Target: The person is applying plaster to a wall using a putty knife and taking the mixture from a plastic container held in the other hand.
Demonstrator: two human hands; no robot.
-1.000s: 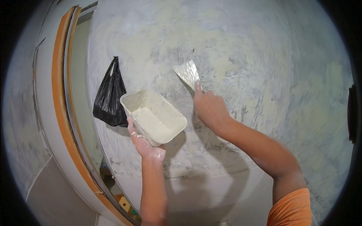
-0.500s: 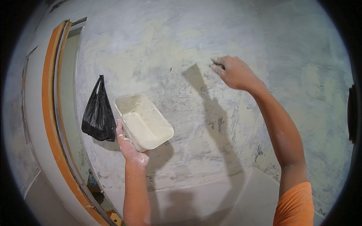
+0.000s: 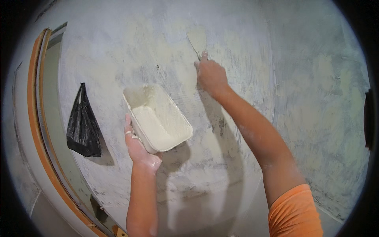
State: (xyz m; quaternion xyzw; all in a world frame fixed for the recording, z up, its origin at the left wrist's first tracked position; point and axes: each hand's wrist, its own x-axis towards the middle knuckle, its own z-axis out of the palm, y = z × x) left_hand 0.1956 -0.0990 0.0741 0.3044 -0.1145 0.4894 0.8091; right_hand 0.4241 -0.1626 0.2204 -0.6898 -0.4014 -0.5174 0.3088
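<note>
My left hand (image 3: 139, 149), dusted with white, is closed around the lower left side of a white rectangular tub (image 3: 167, 104). The tub tilts toward me, and pale cream putty (image 3: 149, 122) coats its bottom and sides. Up and to the right, my right hand (image 3: 213, 77) grips a putty knife (image 3: 197, 41). Its broad blade lies against the wall (image 3: 244, 51) and blends in with the pale putty there. Most of the knife's handle is hidden inside my fingers.
A knotted black plastic bag (image 3: 83, 134) hangs on the wall left of the tub. Farther left stands an orange-edged door frame (image 3: 40, 130) beside a narrow opening. Uneven pale patches cover the grey wall, and a dark object (image 3: 368, 118) sits at the far right edge.
My right hand has moved left, and the knife blade now shows against the wall. The bag and door frame sit farther left in view; the tub remains in my left hand.
</note>
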